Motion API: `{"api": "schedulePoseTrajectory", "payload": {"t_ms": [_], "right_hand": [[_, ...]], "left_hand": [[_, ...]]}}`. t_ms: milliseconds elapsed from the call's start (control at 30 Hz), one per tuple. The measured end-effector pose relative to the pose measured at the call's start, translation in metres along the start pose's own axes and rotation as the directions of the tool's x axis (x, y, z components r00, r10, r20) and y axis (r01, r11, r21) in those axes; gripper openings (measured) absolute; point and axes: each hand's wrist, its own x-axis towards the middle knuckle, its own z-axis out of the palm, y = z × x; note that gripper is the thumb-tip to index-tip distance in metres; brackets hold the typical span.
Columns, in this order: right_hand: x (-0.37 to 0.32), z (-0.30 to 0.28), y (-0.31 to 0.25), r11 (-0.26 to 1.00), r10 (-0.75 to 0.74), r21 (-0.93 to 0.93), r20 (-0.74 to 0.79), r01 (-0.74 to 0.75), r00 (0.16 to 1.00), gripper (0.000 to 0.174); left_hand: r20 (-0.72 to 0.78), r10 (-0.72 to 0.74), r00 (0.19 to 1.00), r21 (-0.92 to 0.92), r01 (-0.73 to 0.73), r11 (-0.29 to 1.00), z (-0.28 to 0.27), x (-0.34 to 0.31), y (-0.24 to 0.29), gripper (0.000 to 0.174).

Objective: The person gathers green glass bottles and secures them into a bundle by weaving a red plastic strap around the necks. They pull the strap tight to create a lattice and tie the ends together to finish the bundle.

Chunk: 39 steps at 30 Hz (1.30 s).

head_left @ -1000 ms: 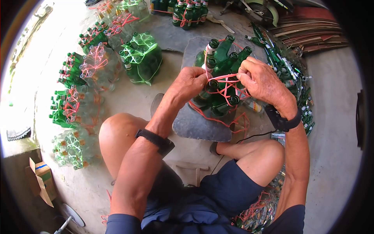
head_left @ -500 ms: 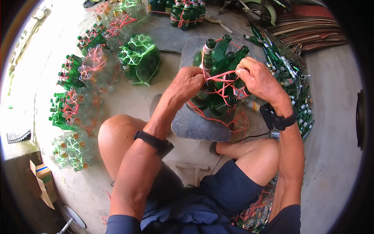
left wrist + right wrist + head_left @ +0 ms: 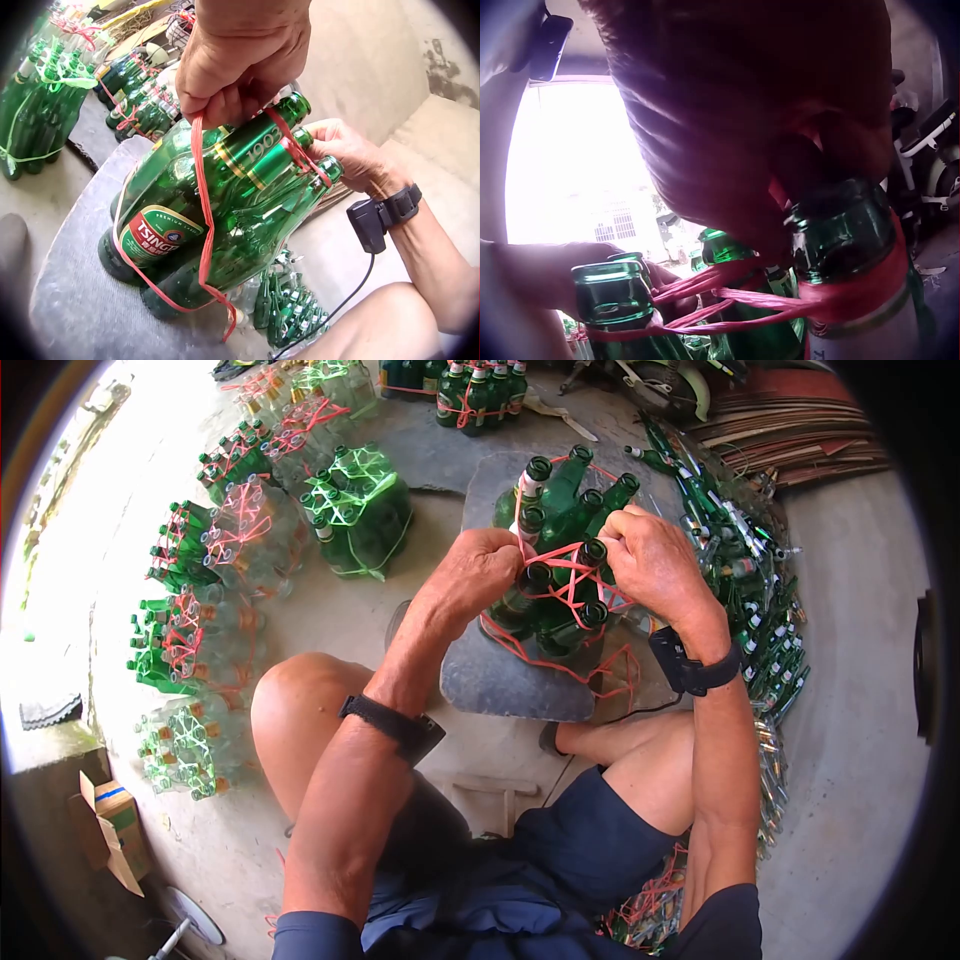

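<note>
Several green glass bottles (image 3: 565, 500) stand bundled together on a dark, worn board (image 3: 520, 695). Pink plastic twine (image 3: 199, 165) girdles the bundle low down and crisscrosses between the necks. My left hand (image 3: 478, 572) grips a length of this twine at the near left of the necks; in the left wrist view the strand runs from its curled fingers down the bottles' side. On the other side my right hand (image 3: 655, 565), fingers bent, pinches twine right beside a bottle neck (image 3: 844, 240). In the right wrist view, twine wraps that neck and stretches across to another neck (image 3: 615, 292).
Tied bundles of clear and green bottles (image 3: 250, 525) line the floor at the left, one with bright green twine (image 3: 360, 510) nearest the board. Loose green bottles (image 3: 750, 590) pile up at the right. An open cardboard box (image 3: 115, 825) sits lower left.
My right hand has moved left and slightly inward, bringing the twine from a taut stretch between the hands to a bottle neck. The left hand keeps its grip and has barely shifted.
</note>
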Motion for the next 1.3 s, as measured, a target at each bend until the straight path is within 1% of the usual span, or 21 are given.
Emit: {"api": "schedulePoseTrajectory", "payload": {"t_ms": [33, 100, 167, 200, 267, 367, 433, 500, 533, 600, 633, 733, 767, 800, 867, 900, 933, 1000, 1033, 1200, 1300], "right_hand": [[0.001, -0.001, -0.001, 1.0, -0.008, 0.003, 0.002, 0.008, 1.0, 0.011], [0.001, -0.001, -0.001, 1.0, -0.013, 0.007, 0.003, 0.013, 1.0, 0.01], [0.002, 0.0, 0.002, 0.998, 0.035, 0.057, 0.056, -0.039, 0.998, 0.016], [0.002, 0.0, 0.002, 0.998, 0.036, 0.058, 0.056, -0.039, 0.998, 0.016], [0.003, 0.001, 0.003, 0.993, 0.077, 0.081, 0.102, -0.085, 0.992, 0.018], [0.004, 0.002, 0.007, 0.993, 0.073, 0.087, 0.136, -0.085, 0.988, 0.02], [0.002, 0.006, 0.009, 0.991, 0.082, 0.097, 0.134, -0.096, 0.988, 0.02], [0.001, 0.006, 0.008, 0.988, 0.093, 0.11, 0.123, -0.107, 0.988, 0.02], [-0.001, 0.005, 0.006, 0.99, 0.083, 0.102, 0.112, -0.095, 0.99, 0.02], [-0.006, 0.003, 0.001, 0.992, 0.072, 0.097, 0.095, -0.081, 0.993, 0.02], [-0.009, 0.003, -0.003, 0.993, 0.064, 0.096, 0.058, -0.069, 0.996, 0.021], [-0.017, 0.0, -0.015, 0.992, 0.062, 0.115, -0.016, -0.06, 0.998, 0.023], [-0.019, -0.002, -0.021, 0.99, 0.068, 0.13, -0.052, -0.06, 0.996, 0.027], [-0.021, -0.005, -0.031, 0.989, 0.069, 0.133, -0.056, -0.061, 0.996, 0.027], [-0.026, -0.009, -0.051, 0.998, 0.049, 0.042, -0.079, -0.045, 0.996, 0.038], [-0.029, -0.006, -0.053, 1.0, 0.01, 0.003, -0.065, -0.01, 0.998, 0.051], [-0.032, -0.004, -0.054, 1.0, 0.011, 0.007, -0.07, -0.011, 0.998, 0.051], [-0.035, -0.001, -0.057, 0.994, -0.044, -0.1, -0.086, 0.035, 0.995, 0.059], [-0.036, 0.002, -0.056, 0.994, -0.024, -0.111, -0.063, 0.017, 0.998, 0.064], [-0.037, 0.006, -0.056, 0.996, -0.022, -0.086, -0.093, 0.014, 0.995, 0.06], [-0.039, 0.008, -0.057, 0.996, -0.024, -0.09, -0.121, 0.014, 0.992, 0.058]], "left_hand": [[-0.001, -0.001, 1.0, 0.002, 0.001, 1.0, -0.001, -0.001, 0.001, 0.028], [-0.005, -0.034, 0.999, -0.055, 0.034, 0.998, -0.002, -0.004, 0.005, 0.026], [0.011, -0.026, 1.0, -0.056, 0.027, 0.998, -0.004, -0.004, 0.005, 0.025], [0.026, -0.02, 0.999, -0.057, 0.021, 0.998, -0.006, -0.004, 0.004, 0.025], [0.035, -0.032, 0.999, -0.049, 0.034, 0.998, -0.009, -0.003, 0.001, 0.024], [0.042, -0.037, 0.998, -0.03, 0.038, 0.999, -0.013, -0.001, 0.001, 0.023], [0.035, -0.033, 0.999, -0.014, 0.034, 0.999, -0.015, -0.001, 0.003, 0.024], [0.027, -0.036, 0.999, 0.099, 0.034, 0.995, -0.02, -0.001, 0.008, 0.025], [0.027, -0.034, 0.999, 0.105, 0.031, 0.994, -0.02, 0.001, 0.007, 0.025], [0.0, 0.036, 0.999, 0.081, -0.036, 0.996, -0.021, 0.005, 0.0, 0.025], [-0.001, 0.038, 0.999, 0.088, -0.038, 0.995, -0.022, 0.007, -0.002, 0.025], [-0.005, 0.067, 0.998, 0.119, -0.066, 0.991, -0.022, 0.008, -0.002, 0.024], [-0.009, 0.071, 0.997, 0.156, -0.069, 0.985, -0.022, 0.006, -0.001, 0.024], [-0.012, 0.076, 0.997, 0.193, -0.072, 0.979, -0.021, 0.005, 0.002, 0.024], [-0.016, 0.104, 0.994, 0.223, -0.098, 0.97, -0.021, 0.005, 0.003, 0.025], [-0.021, 0.129, 0.991, 0.248, -0.12, 0.961, -0.022, 0.005, 0.004, 0.025], [-0.02, 0.13, 0.991, 0.254, -0.12, 0.96, -0.022, 0.005, 0.004, 0.025], [-0.045, 0.151, 0.987, 0.254, -0.135, 0.958, -0.02, 0.006, 0.002, 0.025], [-0.043, 0.15, 0.988, 0.257, -0.134, 0.957, -0.019, 0.007, 0.0, 0.025], [-0.122, 0.228, 0.966, 0.272, -0.188, 0.944, -0.014, 0.013, -0.005, 0.023], [-0.142, 0.224, 0.964, 0.277, -0.178, 0.944, -0.014, 0.014, -0.005, 0.021]]}}
